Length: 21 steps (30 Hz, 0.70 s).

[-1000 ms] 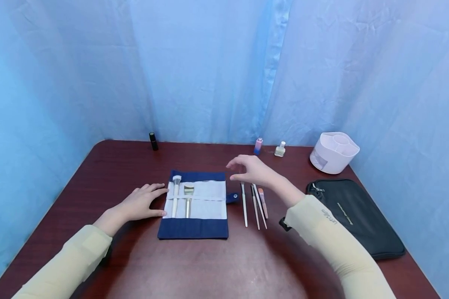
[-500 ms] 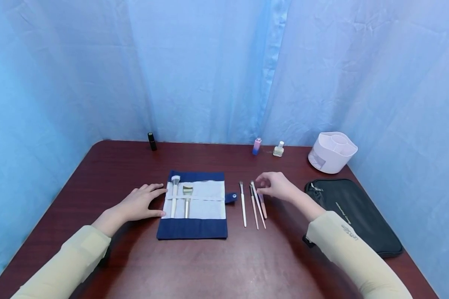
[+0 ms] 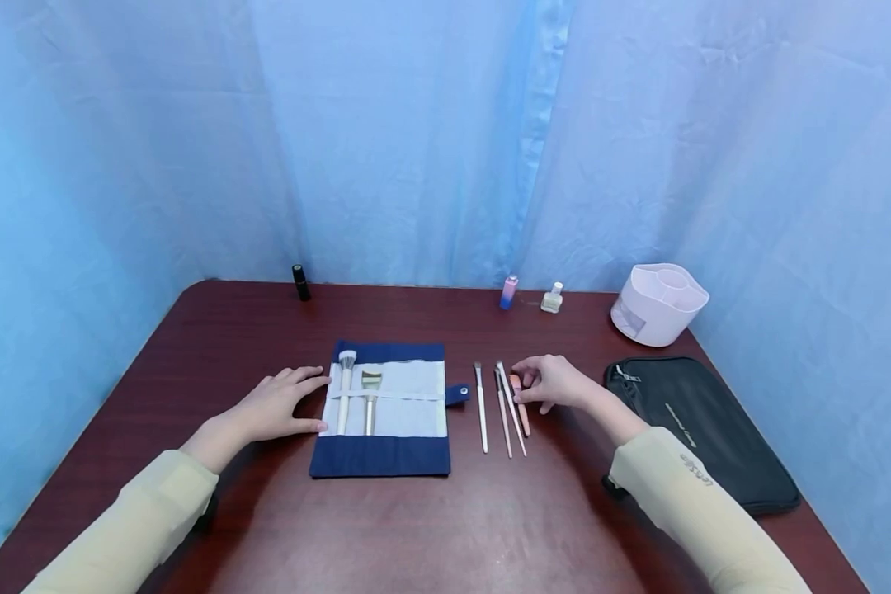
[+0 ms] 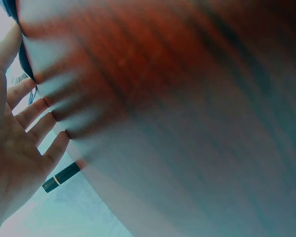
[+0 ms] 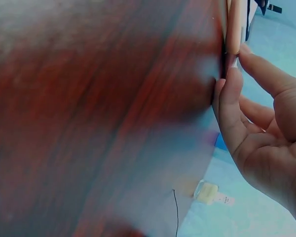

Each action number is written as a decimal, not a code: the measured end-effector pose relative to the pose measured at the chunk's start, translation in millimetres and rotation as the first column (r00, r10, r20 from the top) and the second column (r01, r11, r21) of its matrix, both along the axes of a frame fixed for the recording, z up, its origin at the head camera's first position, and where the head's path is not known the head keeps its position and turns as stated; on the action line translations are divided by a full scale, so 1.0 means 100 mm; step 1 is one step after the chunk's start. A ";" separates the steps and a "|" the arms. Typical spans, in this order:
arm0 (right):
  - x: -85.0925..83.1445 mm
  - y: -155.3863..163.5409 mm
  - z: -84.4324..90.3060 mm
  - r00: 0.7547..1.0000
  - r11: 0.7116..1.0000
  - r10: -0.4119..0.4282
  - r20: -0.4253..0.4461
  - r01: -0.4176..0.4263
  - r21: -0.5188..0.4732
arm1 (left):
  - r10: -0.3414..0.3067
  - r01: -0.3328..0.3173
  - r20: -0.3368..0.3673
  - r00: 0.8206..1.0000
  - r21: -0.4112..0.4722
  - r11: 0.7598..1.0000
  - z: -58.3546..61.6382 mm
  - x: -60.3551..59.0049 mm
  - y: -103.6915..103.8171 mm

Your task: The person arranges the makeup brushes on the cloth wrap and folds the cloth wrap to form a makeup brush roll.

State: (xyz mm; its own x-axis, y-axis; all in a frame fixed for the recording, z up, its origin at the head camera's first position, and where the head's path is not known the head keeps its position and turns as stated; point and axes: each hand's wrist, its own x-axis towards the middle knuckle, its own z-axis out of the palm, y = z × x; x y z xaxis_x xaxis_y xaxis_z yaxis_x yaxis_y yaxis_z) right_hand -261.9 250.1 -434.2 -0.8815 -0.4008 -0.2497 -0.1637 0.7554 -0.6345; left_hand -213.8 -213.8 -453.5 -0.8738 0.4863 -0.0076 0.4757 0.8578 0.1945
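The left hand (image 3: 278, 404) lies flat on the table (image 3: 416, 528) with fingers straight and spread, its fingertips just touching the near edge of the unrolled blue brush roll (image 3: 383, 408); that looks like a steadying press, keeping the cloth from sliding while the other hand works. Two brushes sit tucked upright under the roll's pale band, a round-headed one (image 3: 345, 388) nearest the left fingertips and a flat-headed one (image 3: 371, 396) just beyond it. The right hand (image 3: 557, 384) is down at the cluster of loose brushes, thumb and forefinger closing on the peach-handled brush (image 3: 520, 403), the outermost one and the closest to its palm. The right wrist view shows the fingertips meeting that handle (image 5: 233, 29), though it is blurred enough that whether the brush is truly pinched or only touched is hard to say; it seems to rest on the table. Just beyond that brush, toward the left hand, lie three thin brushes (image 3: 497, 404) side by side, handles pointing back at the person, laid out in a neat row as if for picking one at a time. That makes four loose brushes and two stowed ones. Behind the right wrist lies a black zip pouch (image 3: 701, 429), and farther off a white compartmented holder (image 3: 659, 303). Past the right fingertips stand two small bottles, pink-and-blue (image 3: 508, 291) and clear (image 3: 553, 298); beyond the left hand stands one dark tube (image 3: 298, 281).
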 end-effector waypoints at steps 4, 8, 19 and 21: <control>-0.01 -0.01 0.01 0.997 0.998 -0.040 0.067 0.043 -0.041 | 0.003 -0.003 -0.005 1.000 0.001 1.000 -0.01 0.01 -0.01; -0.03 0.00 -0.02 0.994 0.996 -0.061 0.087 0.066 -0.055 | 0.004 -0.004 -0.005 1.000 0.002 1.000 -0.01 0.01 -0.01; -0.04 -0.02 -0.01 0.999 0.995 -0.032 0.027 0.034 -0.089 | 0.011 -0.011 -0.002 1.000 0.006 1.000 -0.02 0.02 0.00; -0.05 -0.02 0.02 0.999 0.993 -0.029 0.014 0.031 -0.114 | 0.011 -0.011 -0.004 1.000 0.003 1.000 -0.01 0.02 0.00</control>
State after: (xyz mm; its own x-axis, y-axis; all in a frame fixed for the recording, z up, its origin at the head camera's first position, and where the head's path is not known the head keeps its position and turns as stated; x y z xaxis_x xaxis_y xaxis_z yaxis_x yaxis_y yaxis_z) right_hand -266.7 247.8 -432.6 -0.8908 -0.4007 -0.2143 -0.1340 0.6822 -0.7187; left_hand -212.3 -214.3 -454.7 -0.8792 0.4765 -0.0027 0.4668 0.8625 0.1951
